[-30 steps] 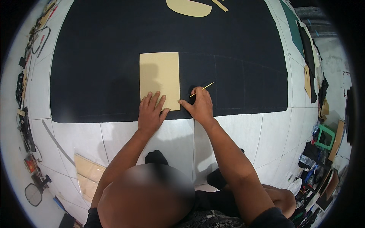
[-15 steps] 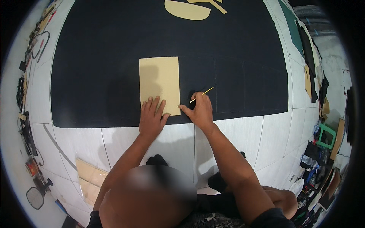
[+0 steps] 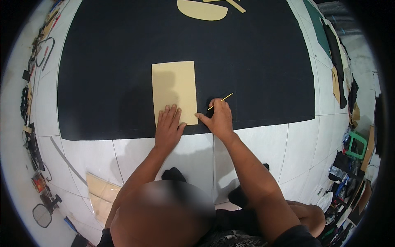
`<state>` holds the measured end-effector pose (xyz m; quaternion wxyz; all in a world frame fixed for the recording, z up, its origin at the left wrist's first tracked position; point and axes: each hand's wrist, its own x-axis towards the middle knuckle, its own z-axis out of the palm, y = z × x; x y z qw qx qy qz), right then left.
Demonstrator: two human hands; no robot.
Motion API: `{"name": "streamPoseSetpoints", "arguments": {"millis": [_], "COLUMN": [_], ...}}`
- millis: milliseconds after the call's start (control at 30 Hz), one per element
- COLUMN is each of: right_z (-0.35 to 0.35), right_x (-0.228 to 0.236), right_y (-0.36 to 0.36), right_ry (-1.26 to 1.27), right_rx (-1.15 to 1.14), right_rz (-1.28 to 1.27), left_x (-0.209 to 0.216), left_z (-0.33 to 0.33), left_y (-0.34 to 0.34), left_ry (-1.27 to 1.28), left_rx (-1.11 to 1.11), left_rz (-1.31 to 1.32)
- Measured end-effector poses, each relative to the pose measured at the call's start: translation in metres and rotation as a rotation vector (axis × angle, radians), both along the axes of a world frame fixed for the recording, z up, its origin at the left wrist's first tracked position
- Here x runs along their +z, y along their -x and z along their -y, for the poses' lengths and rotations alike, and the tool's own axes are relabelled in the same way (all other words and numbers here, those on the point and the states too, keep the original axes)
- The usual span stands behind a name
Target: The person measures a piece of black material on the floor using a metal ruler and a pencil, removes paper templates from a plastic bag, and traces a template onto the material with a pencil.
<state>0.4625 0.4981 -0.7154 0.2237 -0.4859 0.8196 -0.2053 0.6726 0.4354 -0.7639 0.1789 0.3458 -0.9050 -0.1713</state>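
A tan rectangular card pattern (image 3: pixel 173 87) lies on a large black sheet of fabric (image 3: pixel 107 74) spread over the white tiled floor. My left hand (image 3: pixel 168 126) lies flat with fingers spread on the pattern's near edge, pressing it down. My right hand (image 3: pixel 219 119) holds a thin yellow marking stick (image 3: pixel 221 100) and rests on the black fabric just right of the pattern's near right corner, its index fingertip touching that corner.
More tan pattern pieces (image 3: pixel 202 9) lie at the fabric's far edge. Tan card sheets (image 3: pixel 98 190) sit on the floor at my lower left. Tools and cables (image 3: pixel 35 61) line the left side; fabric strips, card and a green stool (image 3: pixel 354 144) crowd the right.
The view has shifted slightly. My right hand has edged left toward the pattern's corner; my left hand stays pressed on the pattern.
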Motion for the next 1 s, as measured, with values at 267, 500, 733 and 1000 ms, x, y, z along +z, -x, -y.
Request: {"name": "streamPoseSetpoints", "arguments": {"millis": [267,500,733,1000], "right_z": [0.002,0.002,0.001,-0.001], "right_x": [-0.006,-0.007,-0.011,-0.015], "right_y": [-0.002,-0.002,-0.001,0.004], "right_ry": [0.043,0.037,0.064,0.09], "right_rx": [-0.003,0.001,0.014,0.017], "right_rz": [-0.021,-0.015,-0.033,-0.012], "left_x": [0.003,-0.002,-0.002,-0.004], "left_z": [-0.015,-0.015,-0.016,-0.016], "left_y": [0.008,0.009,0.011,0.013], "left_ry": [-0.062,-0.097,-0.08,-0.1], "left_rx": [-0.055,-0.013,0.015,0.007], "left_rz": [0.037,-0.019,-0.009,-0.011]}}
